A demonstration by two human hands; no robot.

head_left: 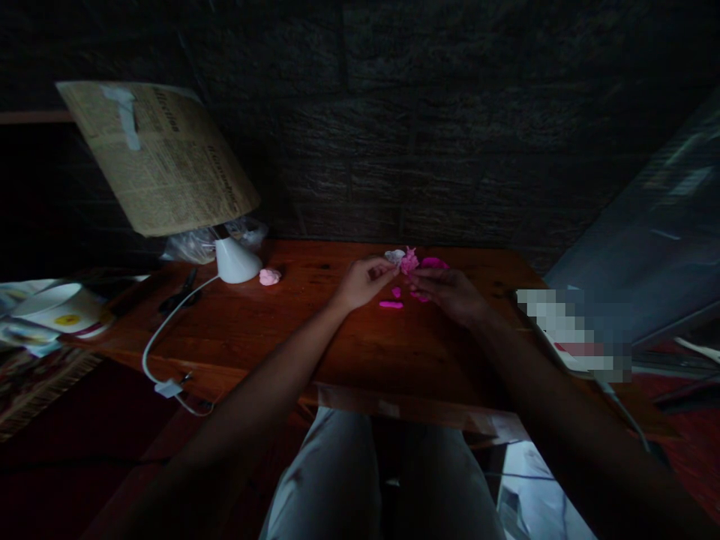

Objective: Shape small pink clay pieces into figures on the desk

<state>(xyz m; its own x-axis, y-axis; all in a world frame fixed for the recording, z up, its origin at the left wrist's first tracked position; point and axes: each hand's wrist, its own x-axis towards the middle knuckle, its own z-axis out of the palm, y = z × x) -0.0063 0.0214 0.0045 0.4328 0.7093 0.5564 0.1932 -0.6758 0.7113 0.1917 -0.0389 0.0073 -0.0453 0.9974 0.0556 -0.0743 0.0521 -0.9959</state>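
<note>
Both my hands meet at the far middle of a wooden table. My left hand is closed, its fingertips pinching a small pale pink clay figure. My right hand curls beside it, fingers bent and touching the same figure from the right. Bright pink clay strips lie on the table just below my hands. A flat magenta piece lies behind my right hand. A whitish lump sits just left of the figure.
A white lamp base with a newspaper shade stands at the left; its cord trails off the front edge. A pale pink clay ball lies beside it. Black scissors, a white bowl and a dark brick wall surround the table.
</note>
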